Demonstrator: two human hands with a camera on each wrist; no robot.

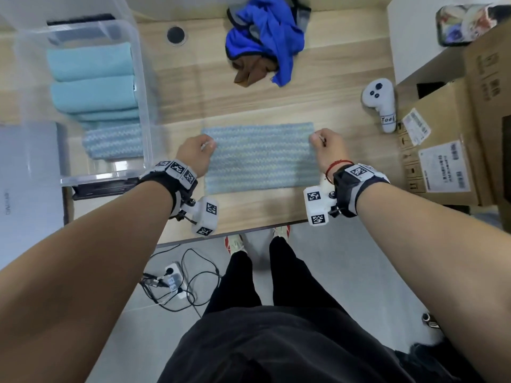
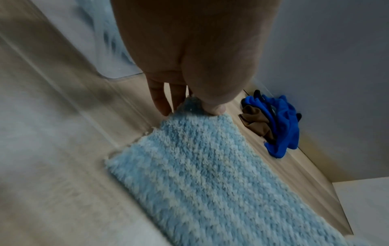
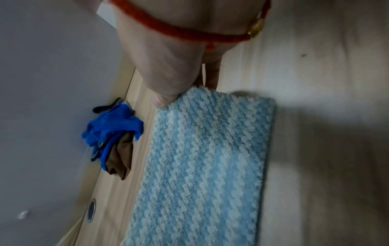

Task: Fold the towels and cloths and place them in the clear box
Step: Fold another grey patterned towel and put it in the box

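Note:
A fluffy light-blue and white striped towel (image 1: 260,157) lies folded in a long rectangle on the wooden table. My left hand (image 1: 197,153) pinches its far left corner between thumb and fingers (image 2: 212,109). My right hand (image 1: 325,146) pinches the far right corner, thumb (image 3: 163,99) on top. The clear box (image 1: 143,87) stands at the left with several folded teal towels (image 1: 91,78) and a folded striped one (image 1: 113,142) inside. A crumpled heap of blue (image 1: 265,37) and brown cloths (image 1: 253,71) sits at the back of the table.
A white hand controller (image 1: 380,103) lies right of the towel. Cardboard boxes (image 1: 453,134) crowd the right edge. A round cable hole (image 1: 176,34) is in the table near the box. The table's front edge (image 1: 235,233) runs just behind my wrists; cables and a power strip (image 1: 174,283) lie on the floor.

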